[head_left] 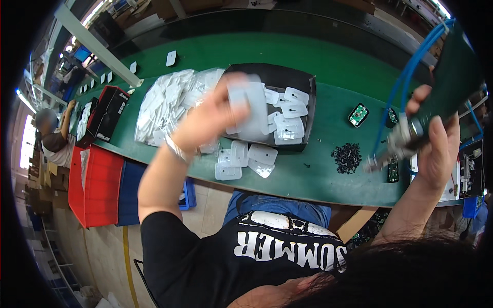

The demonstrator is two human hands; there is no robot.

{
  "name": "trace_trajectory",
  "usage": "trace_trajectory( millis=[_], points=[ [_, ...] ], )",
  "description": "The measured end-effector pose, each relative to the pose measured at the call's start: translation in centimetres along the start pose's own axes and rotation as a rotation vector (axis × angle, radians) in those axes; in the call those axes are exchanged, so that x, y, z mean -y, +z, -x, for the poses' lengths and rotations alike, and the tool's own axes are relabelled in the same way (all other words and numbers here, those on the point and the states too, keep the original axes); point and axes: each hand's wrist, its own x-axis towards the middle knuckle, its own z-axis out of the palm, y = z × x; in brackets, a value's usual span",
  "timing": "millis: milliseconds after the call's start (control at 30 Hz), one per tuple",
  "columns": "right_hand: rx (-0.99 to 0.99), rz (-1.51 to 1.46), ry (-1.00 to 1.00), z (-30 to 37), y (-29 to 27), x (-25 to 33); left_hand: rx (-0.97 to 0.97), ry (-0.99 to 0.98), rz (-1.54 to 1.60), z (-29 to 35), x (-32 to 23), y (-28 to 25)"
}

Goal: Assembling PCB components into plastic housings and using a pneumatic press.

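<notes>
My left hand [208,115], smeared by motion, closes on a white plastic plate [258,120] above the open black box [310,97]. The plate is blurred too. Several white plates [294,109] with small dark holes lie in the box. Others [230,159] lie on the bench at its near side. At the right, my right hand [437,149] is wrapped round a powered screwdriver [413,128] with blue hoses. Its metal tip points down-left, toward a pile of small black parts [347,158], perhaps screws. Part of the tool's dark body is cut off by the picture's rim.
A clear bag of white plates [167,105] stands left of the box. Green circuit boards in black cases [358,115] lie near the screwdriver. Blue hoses [405,77] hang at the right. Red bins [102,190] stand below the bench; another person [55,136] sits far left.
</notes>
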Motion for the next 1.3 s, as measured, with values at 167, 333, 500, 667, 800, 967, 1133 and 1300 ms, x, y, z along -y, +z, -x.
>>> trace_trajectory(
  millis=[167,333,500,667,800,967,1133,1300],
  points=[
    [-0.066,0.037,-0.033,-2.6,3.2,-1.2,-0.383,0.005,-0.569,-17.1,2.1,-11.0],
    [-0.109,0.154,-0.070,-4.2,4.0,-3.1,-0.193,-0.271,-0.844,-26.3,8.0,-16.1],
    [-0.202,0.260,-0.059,-0.3,2.8,-3.1,-0.128,-0.505,-0.707,-26.8,12.6,-17.9],
    [-0.205,0.418,0.428,4.9,0.1,-12.5,-0.261,-0.154,-1.372,-24.7,9.9,-19.4],
    [-0.118,0.924,0.480,4.0,0.0,-21.0,-0.442,0.010,-0.909,-18.5,5.0,-17.6],
    [-0.076,1.107,0.472,2.0,0.3,-24.3,-0.444,0.114,-0.653,-7.2,1.4,-13.3],
    [-0.054,1.017,0.474,2.4,-1.1,-22.8,-0.199,-0.058,-0.250,2.8,2.6,-5.4],
    [0.050,0.585,0.488,7.7,-0.3,-12.1,0.259,-0.248,0.163,8.9,6.5,2.4]
  ],
)
